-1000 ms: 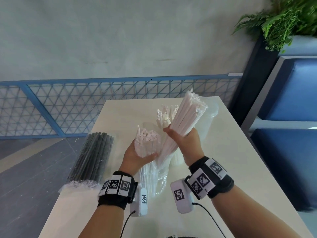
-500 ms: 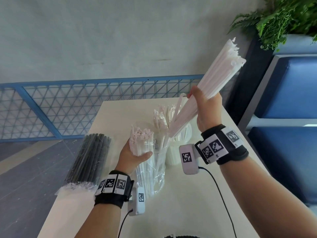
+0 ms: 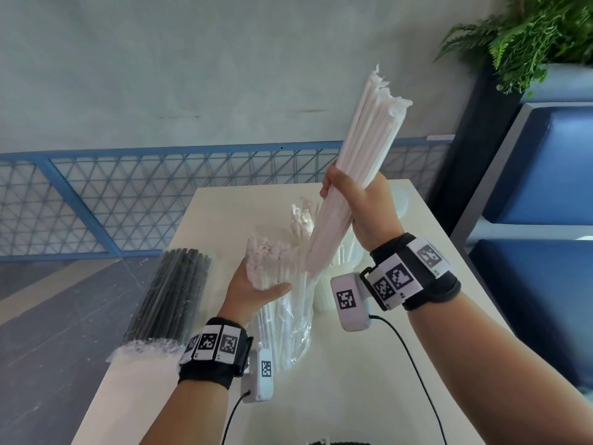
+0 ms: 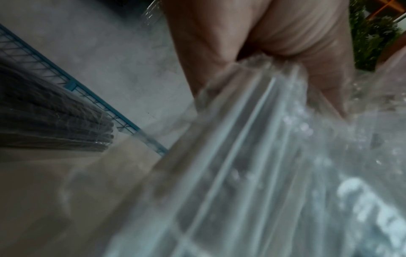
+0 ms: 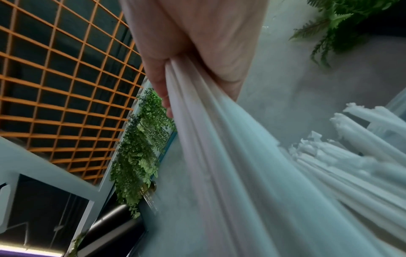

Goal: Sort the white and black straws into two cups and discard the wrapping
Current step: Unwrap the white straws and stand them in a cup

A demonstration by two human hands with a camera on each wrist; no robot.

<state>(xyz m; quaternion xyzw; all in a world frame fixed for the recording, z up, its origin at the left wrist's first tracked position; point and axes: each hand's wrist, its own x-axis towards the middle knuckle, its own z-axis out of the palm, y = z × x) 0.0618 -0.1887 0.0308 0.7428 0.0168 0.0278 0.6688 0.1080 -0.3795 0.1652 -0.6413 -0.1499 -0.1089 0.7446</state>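
Setting: cream table [image 3: 369, 380] against a grey wall, blue mesh railing [image 3: 128, 194] behind it, blue seating and a fern planter [image 3: 539, 36] at the right.

1. Left hand [image 3: 253, 290], nearest. Fingers and thumb curled round the upper part of a clear plastic wrapping [image 3: 288, 329] that still holds white straws. The wrapping hangs below the fingers down to the table; the paper-sleeved straw tips stand just above them. The left wrist view shows the fingers [image 4: 252, 38] closed on the gathered film [image 4: 263, 139], though blurred.

2. Black straws [image 3: 173, 293], a full pack in clear wrap, lying flat on the table's left edge, well apart from the left fingers on their outer side.

3. Right hand [image 3: 362, 207], raised above the table. Fingers wrapped tight about the middle of a thick bundle of white straws [image 3: 369, 139]. The bundle tilts: its ragged top ends rise high above the fingers toward the wall, its lower ends slope down below the fingers, toward the wrapped straws. The right wrist view confirms the closed grasp [image 5: 197, 43] on the bundle [image 5: 219, 156].

4. Cup [image 3: 340, 277], pale, standing on the table below the right fingers, already holding white straws [image 3: 303, 220] upright.

5. A second clear cup [image 3: 401, 203], beyond the right fingers, largely hidden by the hand.
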